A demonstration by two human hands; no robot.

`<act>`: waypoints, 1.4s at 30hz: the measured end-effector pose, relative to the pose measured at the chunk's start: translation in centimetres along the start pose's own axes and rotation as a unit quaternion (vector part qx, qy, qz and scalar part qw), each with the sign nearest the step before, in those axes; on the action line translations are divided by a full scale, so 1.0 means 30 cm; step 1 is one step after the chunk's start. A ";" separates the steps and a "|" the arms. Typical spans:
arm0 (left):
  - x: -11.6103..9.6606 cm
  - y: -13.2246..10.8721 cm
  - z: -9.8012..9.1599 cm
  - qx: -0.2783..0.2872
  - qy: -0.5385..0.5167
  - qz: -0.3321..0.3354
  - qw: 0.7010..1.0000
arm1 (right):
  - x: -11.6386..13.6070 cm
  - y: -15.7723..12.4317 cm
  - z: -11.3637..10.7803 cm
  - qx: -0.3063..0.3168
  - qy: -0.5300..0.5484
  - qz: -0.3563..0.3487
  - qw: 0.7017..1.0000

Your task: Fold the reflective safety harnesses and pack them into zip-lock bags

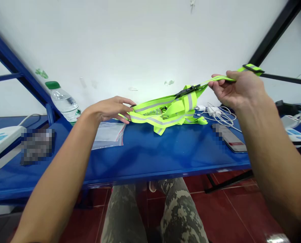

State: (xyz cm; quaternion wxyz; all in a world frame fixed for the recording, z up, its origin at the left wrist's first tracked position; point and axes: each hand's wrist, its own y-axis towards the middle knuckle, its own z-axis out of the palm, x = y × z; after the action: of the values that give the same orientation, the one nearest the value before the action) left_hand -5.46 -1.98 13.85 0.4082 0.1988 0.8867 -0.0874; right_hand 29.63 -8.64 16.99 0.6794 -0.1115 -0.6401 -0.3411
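Observation:
A neon yellow-green reflective harness with grey stripes and black buckles lies in loose loops on the blue shelf. My right hand is closed on one strap and holds it up to the right, drawn taut from a black buckle. A black slider sits on the strap end beyond my fingers. My left hand is at the harness's left end, its fingers around a strap there. Some of its fingertips are hidden behind the webbing. Beneath that hand lies a clear zip bag.
A water bottle with a green cap stands at the left, near a white power strip and a blurred dark item. To the right are a phone, white cables and chargers. The white wall closes off the back.

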 end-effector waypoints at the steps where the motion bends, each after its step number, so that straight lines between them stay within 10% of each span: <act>1: 0.005 0.018 0.010 -0.007 0.004 -0.002 1.000 | 0.002 0.005 -0.002 0.002 0.026 0.038 0.999; 4: -0.012 0.109 0.036 -0.055 0.012 0.007 0.998 | 0.010 0.047 0.026 0.016 0.093 0.126 0.987; 9: -0.199 0.256 -0.042 -0.290 0.149 0.126 0.937 | 0.095 0.182 0.105 -0.007 0.086 0.035 0.996; 11: -0.277 0.242 -0.076 -0.429 0.206 0.129 0.870 | 0.140 0.194 0.094 -0.011 0.098 -0.038 0.994; 15: -0.240 0.078 0.000 -0.517 0.218 0.245 0.790 | 0.084 0.064 -0.007 0.015 0.154 -0.080 0.985; 18: -0.049 -0.058 0.141 -0.455 0.232 0.264 0.818 | -0.117 -0.100 -0.086 -0.009 0.151 0.007 0.989; 21: 0.118 -0.127 0.236 -0.262 0.261 0.248 0.895 | -0.331 -0.222 -0.132 0.016 0.099 0.189 0.977; 25: 0.112 -0.144 0.289 -0.011 0.304 0.238 0.922 | -0.467 -0.276 -0.140 0.041 0.032 0.300 0.952; 34: -0.036 -0.079 0.642 -0.013 0.392 0.211 0.896 | -0.481 -0.263 -0.106 0.046 0.036 0.285 0.957; 42: 0.020 0.062 0.602 -0.089 0.411 0.209 0.883 | -0.473 -0.270 -0.077 0.076 0.084 0.253 0.961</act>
State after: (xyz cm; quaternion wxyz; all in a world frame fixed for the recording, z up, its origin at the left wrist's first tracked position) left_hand 7.42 -5.86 1.66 0.0317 0.3601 0.9169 0.1691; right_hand 27.30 -11.45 0.92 0.8014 -0.1886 -0.5555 -0.1163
